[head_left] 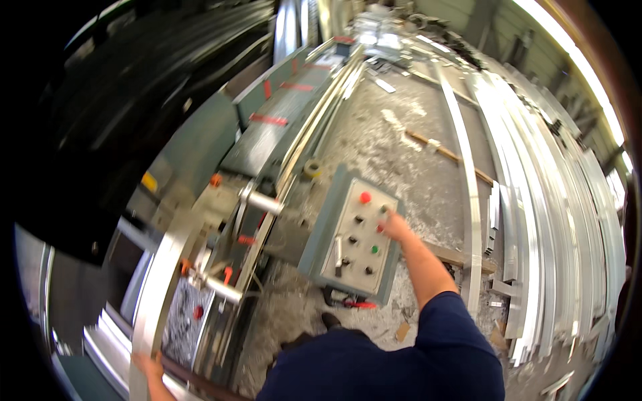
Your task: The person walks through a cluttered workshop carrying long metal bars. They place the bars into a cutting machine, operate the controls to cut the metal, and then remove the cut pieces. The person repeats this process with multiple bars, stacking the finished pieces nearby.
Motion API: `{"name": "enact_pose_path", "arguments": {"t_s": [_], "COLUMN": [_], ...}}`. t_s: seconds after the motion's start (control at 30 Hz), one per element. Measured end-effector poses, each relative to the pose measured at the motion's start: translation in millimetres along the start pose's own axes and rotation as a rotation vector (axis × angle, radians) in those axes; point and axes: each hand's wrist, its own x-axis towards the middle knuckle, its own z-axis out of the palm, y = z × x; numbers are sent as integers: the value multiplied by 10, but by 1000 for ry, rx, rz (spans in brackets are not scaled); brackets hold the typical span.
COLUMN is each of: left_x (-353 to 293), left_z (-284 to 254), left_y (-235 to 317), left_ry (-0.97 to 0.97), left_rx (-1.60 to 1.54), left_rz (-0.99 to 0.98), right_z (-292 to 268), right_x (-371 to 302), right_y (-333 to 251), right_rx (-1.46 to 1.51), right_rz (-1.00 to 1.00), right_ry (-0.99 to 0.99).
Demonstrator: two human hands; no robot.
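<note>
A long silvery metal profile (160, 287) lies lengthwise on the machine at the left. My left hand (148, 369) grips its near end, the fingers partly hidden. My right hand (394, 226) reaches to the right edge of a tilted control box (361, 244). Its fingers are at the controls beside a dark knob, somewhat blurred, so their exact hold is unclear. On the grey panel are a red button (365, 198), a green button (375, 250) and several black knobs. A marker-like white stick (338, 251) lies on the panel.
Two metal clamp cylinders (262, 200) jut from the machine near the profile. A conveyor bed (257, 144) with red tape marks runs away from it. At the right, many long metal profiles (535, 220) lie stacked. A wooden stick (448, 155) rests on the dusty floor (394, 107).
</note>
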Motion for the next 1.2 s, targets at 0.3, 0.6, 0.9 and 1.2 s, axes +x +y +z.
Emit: {"name": "enact_pose_path", "arguments": {"t_s": [0.3,0.6,0.9,1.2], "left_x": [-211,-118,-24,1], "left_z": [-397,-260,-324,-306], "left_y": [220,191,209,189], "left_ry": [-89,-143,-254,-206], "left_rx": [-103,-25,150,168], "left_rz": [-99,-107,15,20], "right_z": [93,-158,-209,-37], "right_x": [131,303,234,297], "right_y": [-135,199,-101,-117], "right_rx": [-352,-312,-326,-367], "right_rz": [51,86,205,145], "right_ry": [-149,-210,-322,-234]}}
